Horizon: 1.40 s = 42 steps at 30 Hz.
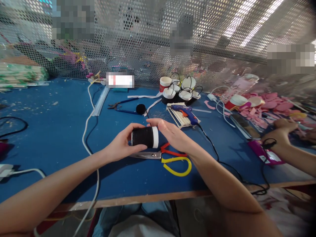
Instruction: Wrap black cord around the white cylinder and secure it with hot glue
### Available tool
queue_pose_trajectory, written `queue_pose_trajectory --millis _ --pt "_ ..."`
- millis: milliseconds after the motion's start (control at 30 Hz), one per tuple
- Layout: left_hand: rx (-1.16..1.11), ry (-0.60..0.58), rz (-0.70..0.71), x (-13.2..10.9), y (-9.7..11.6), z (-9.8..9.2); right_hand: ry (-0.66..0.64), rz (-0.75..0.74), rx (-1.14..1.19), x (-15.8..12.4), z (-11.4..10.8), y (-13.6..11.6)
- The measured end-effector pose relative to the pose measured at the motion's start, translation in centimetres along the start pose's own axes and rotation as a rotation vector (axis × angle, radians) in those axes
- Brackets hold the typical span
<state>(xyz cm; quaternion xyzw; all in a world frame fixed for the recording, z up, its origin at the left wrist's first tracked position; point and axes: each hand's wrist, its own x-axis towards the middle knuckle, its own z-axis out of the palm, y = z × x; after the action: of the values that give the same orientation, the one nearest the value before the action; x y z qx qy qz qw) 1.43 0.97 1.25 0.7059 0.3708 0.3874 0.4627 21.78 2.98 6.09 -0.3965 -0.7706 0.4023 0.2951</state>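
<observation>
My left hand [123, 141] is wrapped round a paper cup [143, 137] covered in black, its white rim turned to the right. My right hand [172, 133] lies along the rim and far side of the cup, fingers stretched out, touching it rather than gripping it. A thin black wire rises from the cup beside those fingertips. Just below the cup lies a pair of scissors [153, 155] with one red and one yellow handle. Beyond the cup are a round black ball [141, 109] and blue-handled pliers [116, 107].
Several cups with black wire handles [185, 95] stand at the back. A blue glue gun [185, 113] rests on a rack of sticks [174, 117], its cord trailing right. White cable [86, 131] crosses the left side. A co-worker's hand [278, 131] is near a phone [244, 125] and pink pieces [276, 102].
</observation>
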Motion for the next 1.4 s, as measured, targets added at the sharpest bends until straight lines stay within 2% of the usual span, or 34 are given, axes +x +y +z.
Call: queue_pose_trajectory --millis 233,367,467,533,700,733,800,867,967,1067,1167,1233,1267,1333,1400 --pt "0.206 -0.037 0.127 -0.2 0.2 -0.1 -0.054 0.07 0.114 2.3 -0.4 -1.6" --pt "0.352 -0.123 0.2 -0.2 0.7 -0.3 -0.141 0.088 0.094 3.7 0.3 -1.3" --pt "0.443 -0.18 0.177 -0.2 1.0 -0.4 -0.178 0.08 0.015 4.3 0.4 -0.6" --pt "0.442 -0.165 0.136 -0.1 1.1 -0.5 -0.079 0.088 -0.161 4.3 -0.7 0.0" --pt "0.319 -0.03 0.016 0.3 0.9 -0.8 0.478 0.237 -0.766 2.8 -6.5 2.4" --pt "0.289 -0.002 -0.005 0.4 0.8 -0.9 0.496 0.285 -0.876 2.4 -7.6 3.1" --pt "0.228 0.037 -0.042 0.5 0.6 -1.1 0.356 0.511 -1.022 1.9 -9.1 4.8" --pt "0.17 0.037 -0.07 0.6 0.4 -1.2 0.309 0.599 -1.039 1.6 -9.6 6.4" --pt "0.143 0.015 -0.074 0.6 0.3 -1.3 0.339 0.619 -1.018 1.5 -9.3 7.9" --pt "0.2 0.025 -0.043 0.6 0.2 -1.3 0.378 0.606 -0.983 1.3 -9.1 8.3" --pt "0.24 0.047 0.0 0.7 0.1 -1.3 0.54 0.577 -0.856 0.9 -9.4 8.3" --pt "0.265 0.068 0.042 0.8 -0.1 -1.4 0.671 0.503 -0.683 0.5 -9.6 7.9" --pt "0.286 0.079 0.07 0.8 -0.2 -1.4 0.694 0.45 -0.574 0.3 -9.5 7.5" --pt "0.348 0.096 0.132 0.8 -0.3 -1.5 0.64 0.359 -0.366 -0.3 -9.0 6.2" --pt "0.417 0.097 0.187 0.8 -0.4 -1.6 0.536 0.354 -0.235 -1.0 -7.9 4.4"
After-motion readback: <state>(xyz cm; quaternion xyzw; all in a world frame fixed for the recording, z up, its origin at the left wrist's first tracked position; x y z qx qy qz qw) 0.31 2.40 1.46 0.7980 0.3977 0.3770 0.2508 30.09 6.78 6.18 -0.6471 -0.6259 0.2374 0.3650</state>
